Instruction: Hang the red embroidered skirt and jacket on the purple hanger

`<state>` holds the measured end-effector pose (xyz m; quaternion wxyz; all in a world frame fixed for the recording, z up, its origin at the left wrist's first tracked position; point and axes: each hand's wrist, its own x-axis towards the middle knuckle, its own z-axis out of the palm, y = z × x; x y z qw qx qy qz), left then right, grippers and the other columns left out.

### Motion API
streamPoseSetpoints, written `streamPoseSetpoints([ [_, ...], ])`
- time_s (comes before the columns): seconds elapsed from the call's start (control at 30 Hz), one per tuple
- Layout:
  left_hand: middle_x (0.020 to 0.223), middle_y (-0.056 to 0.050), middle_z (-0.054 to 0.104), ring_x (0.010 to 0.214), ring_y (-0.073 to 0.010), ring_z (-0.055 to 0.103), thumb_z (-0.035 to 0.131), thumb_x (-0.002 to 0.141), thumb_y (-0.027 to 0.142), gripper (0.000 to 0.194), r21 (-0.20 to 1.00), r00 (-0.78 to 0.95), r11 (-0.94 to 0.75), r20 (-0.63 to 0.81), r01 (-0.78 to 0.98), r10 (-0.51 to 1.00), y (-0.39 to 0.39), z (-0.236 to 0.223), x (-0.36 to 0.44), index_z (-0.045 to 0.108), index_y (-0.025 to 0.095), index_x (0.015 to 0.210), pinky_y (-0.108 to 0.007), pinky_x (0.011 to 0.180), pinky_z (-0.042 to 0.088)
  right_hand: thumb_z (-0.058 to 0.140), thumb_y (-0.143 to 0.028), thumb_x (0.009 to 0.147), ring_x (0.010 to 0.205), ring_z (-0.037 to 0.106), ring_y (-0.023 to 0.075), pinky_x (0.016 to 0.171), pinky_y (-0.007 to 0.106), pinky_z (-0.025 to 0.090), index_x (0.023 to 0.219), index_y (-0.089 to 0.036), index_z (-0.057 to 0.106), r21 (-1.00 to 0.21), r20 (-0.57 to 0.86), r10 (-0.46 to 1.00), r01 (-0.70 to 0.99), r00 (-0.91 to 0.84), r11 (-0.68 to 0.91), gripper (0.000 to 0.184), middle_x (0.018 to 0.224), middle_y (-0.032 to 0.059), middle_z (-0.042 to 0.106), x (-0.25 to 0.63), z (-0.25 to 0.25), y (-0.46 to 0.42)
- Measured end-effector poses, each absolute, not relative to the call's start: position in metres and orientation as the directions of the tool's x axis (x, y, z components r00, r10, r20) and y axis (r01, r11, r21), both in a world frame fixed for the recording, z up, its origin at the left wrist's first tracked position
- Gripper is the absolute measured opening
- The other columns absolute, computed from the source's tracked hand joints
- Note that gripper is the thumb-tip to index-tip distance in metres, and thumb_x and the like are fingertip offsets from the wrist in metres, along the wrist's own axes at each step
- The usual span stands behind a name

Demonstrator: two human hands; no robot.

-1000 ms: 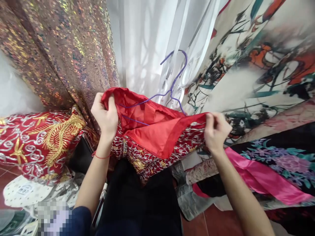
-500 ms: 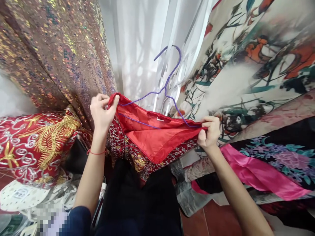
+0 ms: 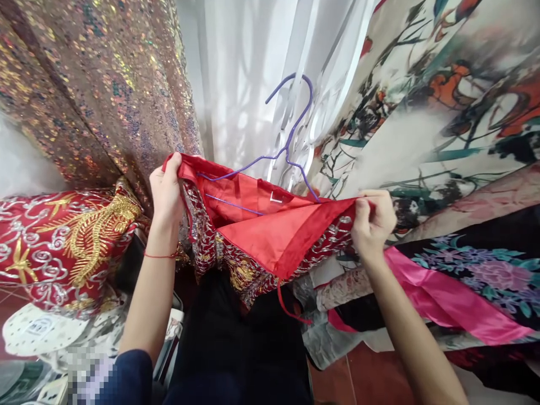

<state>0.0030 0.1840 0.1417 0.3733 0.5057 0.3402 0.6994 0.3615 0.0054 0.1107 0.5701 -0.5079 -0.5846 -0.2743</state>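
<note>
Stretched between my hands is a red embroidered garment (image 3: 270,236) with a plain red lining and silver and gold patterns outside. My left hand (image 3: 165,188) pinches its left upper edge, thumb on top. The right upper edge is gripped by my right hand (image 3: 374,219), fingers closed over the cloth. A purple hanger (image 3: 287,143) sits partly inside the opening; its hook and upper arms show, while its right end is hidden by the fabric. Below the front edge a thin red strap (image 3: 284,304) dangles.
Sequined fabric (image 3: 109,84) hangs at the left, white sheer cloth (image 3: 236,73) in the middle, bird-patterned fabric (image 3: 405,129) at the right. Another red-and-gold embroidered piece (image 3: 63,247) lies left. Pink and black floral cloth (image 3: 455,298) is at right, a dotted white item (image 3: 42,332) low left.
My hands have moved farther apart, widening the garment's opening. The right front edge has risen over the hanger's right end, and a thin red strap now hangs in view.
</note>
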Motion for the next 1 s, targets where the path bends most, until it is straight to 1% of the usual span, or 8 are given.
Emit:
streamPoseSetpoints([
  [0.13, 0.061, -0.002, 0.062, 0.066, -0.0155, 0.061, 0.064, 0.08, 0.061, 0.043, 0.851, -0.019, -0.502, 0.506, -0.155, 0.862, 0.171, 0.141, 0.012, 0.068, 0.019, 0.074, -0.027, 0.063, 0.049, 0.047, -0.038, 0.095, 0.097, 0.061, 0.0261, 0.087, 0.046, 0.041, 0.092, -0.024, 0.063, 0.098, 0.943, 0.298, 0.977, -0.152, 0.188, 0.021, 0.102, 0.0117, 0.07, 0.366, 0.087, 0.027],
  [0.23, 0.056, 0.0, 0.053, 0.057, -0.0124, 0.051, 0.065, 0.079, 0.068, 0.052, 0.834, 0.053, -0.551, 0.552, -0.034, 0.832, 0.17, 0.141, 0.004, 0.059, 0.019, 0.063, -0.025, 0.055, 0.042, 0.051, -0.044, 0.089, 0.107, 0.059, 0.0269, 0.089, 0.046, 0.039, 0.106, -0.029, 0.066, 0.401, 0.836, 0.301, 0.885, -0.46, 0.238, 0.026, 0.116, 0.0119, 0.071, 0.371, 0.07, 0.031],
  [0.3, 0.057, 0.002, 0.048, 0.055, -0.0102, 0.043, 0.064, 0.078, 0.071, 0.056, 0.804, 0.111, -0.592, 0.584, 0.055, 0.804, 0.17, 0.141, -0.002, 0.052, 0.019, 0.06, -0.025, 0.053, 0.036, 0.056, -0.052, 0.086, 0.111, 0.059, 0.0268, 0.089, 0.045, 0.038, 0.112, -0.032, 0.066, 0.477, 0.737, 0.374, 0.825, -0.563, 0.303, 0.034, 0.12, 0.0112, 0.071, 0.365, 0.066, 0.028],
  [0.43, 0.06, 0.002, 0.041, 0.056, -0.0096, 0.034, 0.056, 0.084, 0.072, 0.059, 0.753, 0.152, -0.644, 0.626, 0.136, 0.765, 0.165, 0.141, -0.005, 0.044, 0.019, 0.061, -0.026, 0.052, 0.03, 0.057, -0.029, 0.093, 0.115, 0.06, 0.019, 0.092, 0.041, 0.038, 0.118, -0.041, 0.064, 0.472, 0.585, 0.48, 0.756, -0.653, 0.454, 0.028, 0.124, 0.0019, 0.073, 0.321, 0.079, 0.027],
  [0.53, 0.057, 0.003, 0.035, 0.054, -0.0097, 0.03, 0.053, 0.088, 0.069, 0.058, 0.735, 0.127, -0.654, 0.642, 0.178, 0.756, 0.16, 0.14, -0.004, 0.038, 0.02, 0.06, -0.027, 0.052, 0.026, 0.049, -0.014, 0.098, 0.113, 0.061, 0.0153, 0.093, 0.039, 0.039, 0.104, -0.034, 0.066, 0.455, 0.53, 0.464, 0.7, -0.71, 0.551, 0.026, 0.113, -0.0021, 0.075, 0.276, 0.101, 0.044],
  [0.77, 0.056, 0.003, 0.041, 0.054, -0.0104, 0.035, 0.05, 0.094, 0.056, 0.049, 0.694, 0.109, -0.665, 0.664, 0.277, 0.739, 0.141, 0.147, -0.013, 0.043, 0.02, 0.061, -0.028, 0.053, 0.028, 0.05, -0.016, 0.099, 0.117, 0.054, 0.0244, 0.095, 0.049, 0.036, 0.096, -0.03, 0.065, 0.338, 0.749, 0.399, 0.823, -0.529, 0.457, 0.02, 0.121, 0.0023, 0.071, 0.219, 0.147, 0.101],
  [0.9, 0.065, 0.0, 0.058, 0.062, -0.0123, 0.048, 0.047, 0.096, 0.053, 0.045, 0.7, 0.188, -0.659, 0.634, 0.274, 0.751, 0.136, 0.152, -0.012, 0.057, 0.018, 0.069, -0.027, 0.061, 0.039, 0.051, -0.021, 0.099, 0.118, 0.052, 0.026, 0.098, 0.049, 0.033, 0.094, -0.029, 0.064, 0.337, 0.732, 0.42, 0.821, -0.536, 0.461, 0.016, 0.124, 0.0038, 0.068, 0.216, 0.158, 0.109],
  [1.0, 0.079, -0.003, 0.068, 0.071, -0.0141, 0.056, 0.052, 0.093, 0.051, 0.037, 0.693, 0.272, -0.668, 0.61, 0.273, 0.744, 0.138, 0.155, -0.011, 0.064, 0.018, 0.083, -0.027, 0.07, 0.046, 0.046, -0.022, 0.101, 0.101, 0.055, 0.0225, 0.095, 0.045, 0.035, 0.099, -0.026, 0.063, 0.363, 0.669, 0.459, 0.796, -0.584, 0.484, 0.018, 0.104, 0.0055, 0.071, 0.219, 0.165, 0.113],
])
